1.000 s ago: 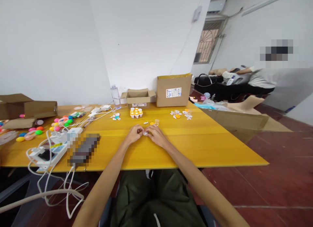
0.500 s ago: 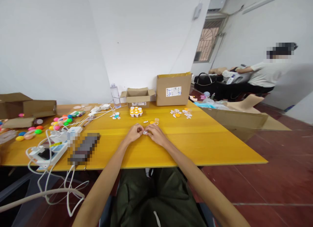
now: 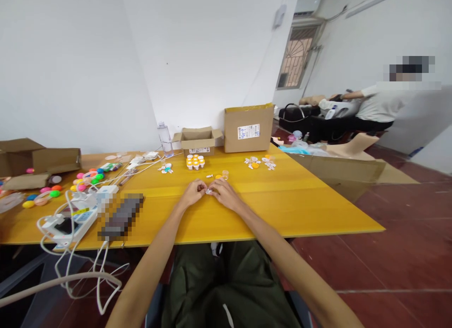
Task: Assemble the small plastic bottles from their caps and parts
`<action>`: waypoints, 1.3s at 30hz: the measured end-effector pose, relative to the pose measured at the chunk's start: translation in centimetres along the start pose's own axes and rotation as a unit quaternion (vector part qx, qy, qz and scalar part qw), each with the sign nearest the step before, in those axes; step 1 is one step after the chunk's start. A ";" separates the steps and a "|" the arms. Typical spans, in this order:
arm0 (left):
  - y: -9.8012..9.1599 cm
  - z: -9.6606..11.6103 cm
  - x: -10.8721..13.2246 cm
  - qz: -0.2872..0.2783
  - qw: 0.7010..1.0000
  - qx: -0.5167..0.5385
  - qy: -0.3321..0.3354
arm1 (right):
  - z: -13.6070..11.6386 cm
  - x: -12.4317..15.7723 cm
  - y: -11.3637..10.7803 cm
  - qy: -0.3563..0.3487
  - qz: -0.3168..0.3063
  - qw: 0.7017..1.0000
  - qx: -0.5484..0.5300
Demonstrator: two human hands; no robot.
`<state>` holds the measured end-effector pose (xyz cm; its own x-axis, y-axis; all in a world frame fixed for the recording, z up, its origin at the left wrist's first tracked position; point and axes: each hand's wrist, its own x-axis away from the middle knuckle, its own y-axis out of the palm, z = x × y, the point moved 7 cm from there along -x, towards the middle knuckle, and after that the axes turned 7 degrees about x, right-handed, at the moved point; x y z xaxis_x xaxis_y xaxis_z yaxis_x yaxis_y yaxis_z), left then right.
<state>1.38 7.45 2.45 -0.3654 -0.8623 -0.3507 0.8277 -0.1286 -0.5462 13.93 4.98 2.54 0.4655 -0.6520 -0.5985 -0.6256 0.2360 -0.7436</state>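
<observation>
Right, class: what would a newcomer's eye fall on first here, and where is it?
First, the left hand and right hand, pinching a small white piece near the middle of the yellow tabletop. Farther back stands a cluster of yellow-and-white containers, in front of an open cardboard box. Bright egg-shaped pieces scatter colour across the tabletop's left side.

1. We see a smooth, glossy wood-look desk.
2. The tall box looks matt cardboard to us, its label paper.
3. We take the bottle for smooth, clear plastic.
4. Our trousers look like matt, creased cloth.
</observation>
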 end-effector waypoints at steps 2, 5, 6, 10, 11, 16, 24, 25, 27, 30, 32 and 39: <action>0.0 0.0 0.0 -0.002 1.000 0.000 -0.001 | -0.2 0.0 -0.1 -0.004 0.000 1.000 0.007; 0.0 -0.1 0.0 -0.005 1.000 0.001 -0.005 | -0.4 0.0 -0.3 -0.010 0.003 1.000 0.027; 0.0 -0.1 0.0 -0.004 1.000 0.001 -0.005 | -0.5 0.0 -0.4 -0.012 0.004 0.999 0.035; 0.0 -0.4 -0.2 0.000 1.000 0.008 -0.007 | -0.5 0.0 -0.3 -0.011 -0.001 0.998 0.066; 0.0 -0.5 -0.2 0.001 1.000 0.011 -0.009 | -0.5 0.0 -0.3 -0.008 -0.004 0.997 0.072; 0.1 -0.9 -0.3 0.002 0.999 0.025 -0.026 | 0.1 -0.5 -0.1 0.022 -0.040 0.995 0.089; 0.3 -0.9 -0.3 -0.004 0.998 0.041 -0.056 | 0.1 -1.8 -0.2 0.028 -0.116 0.987 0.110; 0.3 -0.8 -0.3 -0.004 0.998 0.041 -0.056 | 0.1 -1.8 -0.2 0.026 -0.122 0.986 0.109; 0.3 -0.8 -0.3 -0.003 0.998 0.042 -0.054 | 0.1 -1.8 -0.3 0.025 -0.129 0.986 0.107; 0.3 -0.7 -0.2 -0.003 0.998 0.046 -0.051 | 0.3 -1.9 -0.3 0.031 -0.135 0.985 0.105; 0.3 -0.7 -0.2 -0.003 0.998 0.047 -0.049 | 0.4 -2.1 -0.2 0.038 -0.149 0.982 0.110; 0.3 -0.5 -0.2 -0.006 0.997 0.048 -0.055 | -0.1 -3.0 0.1 0.049 -0.196 0.970 0.136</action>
<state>1.49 7.83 1.99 -0.3311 -0.9080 -0.2565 0.8623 -0.1809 -0.4730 12.46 6.87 4.29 0.5638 -0.7925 -0.2324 -0.2179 0.1287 -0.9674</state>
